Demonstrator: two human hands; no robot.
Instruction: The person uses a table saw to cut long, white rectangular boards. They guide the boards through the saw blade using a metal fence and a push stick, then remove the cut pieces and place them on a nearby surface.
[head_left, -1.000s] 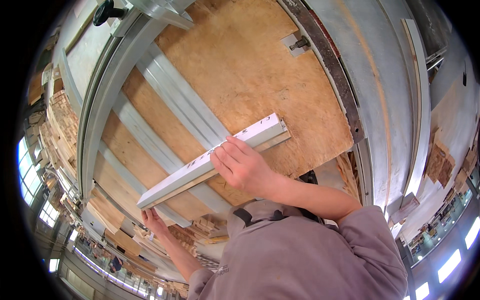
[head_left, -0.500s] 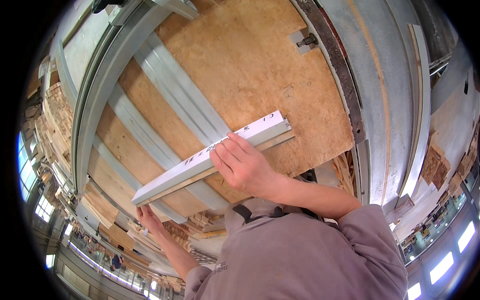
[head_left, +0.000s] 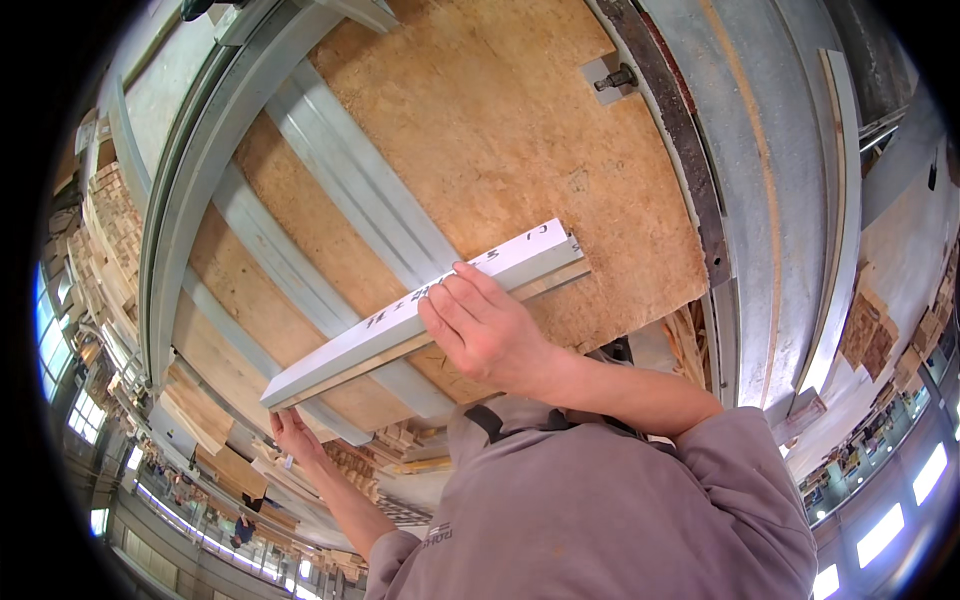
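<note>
A long white bar [head_left: 400, 318] with handwritten marks along its upper face lies slantwise over the work surface, from lower left up to the right. A pale wooden strip [head_left: 345, 382] shows along its near side, below the white part. My right hand [head_left: 492, 335] is closed over the bar right of its middle, fingers curled on the upper face, thumb side hidden. At the bar's lower left end, my left hand [head_left: 295, 437] holds it with the fingertips pressed to the underside. The left fingers are partly hidden beneath that end.
The bar lies over a brown board [head_left: 500, 120] and grey metal rails [head_left: 350, 170]. A curved-looking metal frame [head_left: 165, 260] borders the left. At upper right a dark metal peg [head_left: 617, 78] stands on the board, near a long grey machine bed [head_left: 745, 200]. Stacked wood [head_left: 115, 215] lies far left.
The bar and both hands keep almost the same place and grip. The whole view has shifted very slightly.
</note>
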